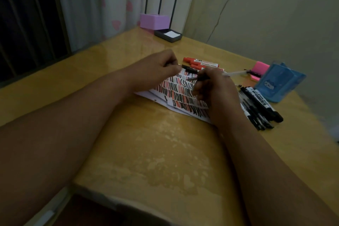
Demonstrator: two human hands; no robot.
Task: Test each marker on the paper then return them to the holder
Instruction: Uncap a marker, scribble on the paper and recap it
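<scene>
Yellow table [146,143], paper [176,95] full of red and black strokes, one marker [201,78] uncapped at mid-frame.
Your right hand [211,88] curls round the marker, whose tip points left just above the paper; whether it touches I cannot tell. Your left hand [159,66], fingers curled, pinches what looks like a black cap [189,69] just left of the tip. Red markers [201,62] lie beyond the paper. A heap of black markers [260,108] lies at the right, beside the blue holder [280,82].
</scene>
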